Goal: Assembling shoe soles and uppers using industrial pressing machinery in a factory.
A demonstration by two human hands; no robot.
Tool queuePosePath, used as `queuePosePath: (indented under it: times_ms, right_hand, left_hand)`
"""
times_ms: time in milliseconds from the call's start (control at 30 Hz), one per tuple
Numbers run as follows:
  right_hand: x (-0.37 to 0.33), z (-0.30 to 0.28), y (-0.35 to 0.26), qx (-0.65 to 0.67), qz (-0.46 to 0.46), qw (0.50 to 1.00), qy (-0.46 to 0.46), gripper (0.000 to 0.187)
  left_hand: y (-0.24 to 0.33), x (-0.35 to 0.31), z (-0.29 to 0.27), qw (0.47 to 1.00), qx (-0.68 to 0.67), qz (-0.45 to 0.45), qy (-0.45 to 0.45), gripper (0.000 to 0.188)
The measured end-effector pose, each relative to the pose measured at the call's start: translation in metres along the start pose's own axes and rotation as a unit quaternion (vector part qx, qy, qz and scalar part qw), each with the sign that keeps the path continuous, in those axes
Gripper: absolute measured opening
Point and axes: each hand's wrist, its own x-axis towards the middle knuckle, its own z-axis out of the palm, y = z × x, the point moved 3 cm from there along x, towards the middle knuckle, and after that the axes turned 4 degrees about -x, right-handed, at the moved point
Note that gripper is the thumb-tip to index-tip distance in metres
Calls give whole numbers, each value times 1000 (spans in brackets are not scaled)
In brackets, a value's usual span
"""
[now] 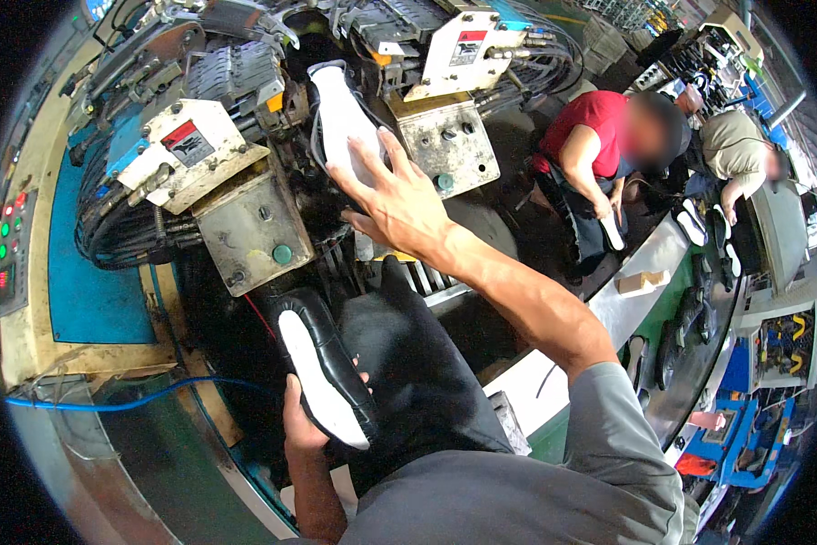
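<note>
My left hand (305,425) grips a black shoe upper (321,374) low in front of me, its white bottom turned up. The thumb lies along one edge and some fingertips show on the far side. Farther ahead, my right hand (403,207) reaches into the machine with fingers spread. Its fingertips rest on the white underside of a second shoe upper (341,113), which sits bottom up between two metal machine heads. The left head (183,153) and the right head (464,54) each have a worn plate with a green button below.
A control panel (10,250) with lit buttons stands at the far left, near a blue cable (136,405). To the right runs a conveyor (649,318) carrying several black shoes (685,327). Two people, one in a red shirt (594,123), handle shoes beyond it.
</note>
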Motion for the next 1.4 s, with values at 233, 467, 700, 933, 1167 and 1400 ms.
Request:
queuePosePath:
  times_ms: [233, 467, 700, 933, 1167, 1400]
  right_hand:
    - [44, 10, 14, 17, 12, 1000, -9, 72]
    - [122, 34, 49, 35, 4, 999, -2, 70]
    - [143, 42, 66, 35, -32, 991, 124, 63]
    - [169, 24, 50, 14, 0, 1000, 26, 64]
    - [146, 28, 59, 72, -3, 994, 87, 75]
    - [-87, 16, -17, 393, 192, 897, -59, 64]
  left_hand:
    - [-16, 24, -4, 998, -21, -51, -4, 91]
    - [-17, 58, -13, 989, 100, -39, 106, 86]
    - [-8, 92, -13, 992, 97, -41, 68, 80]
    - [-3, 95, -18, 994, 66, -51, 65, 85]
    - [2, 90, 0, 997, 60, -49, 18, 80]
    - [3, 80, 3, 987, 130, 58, 80, 70]
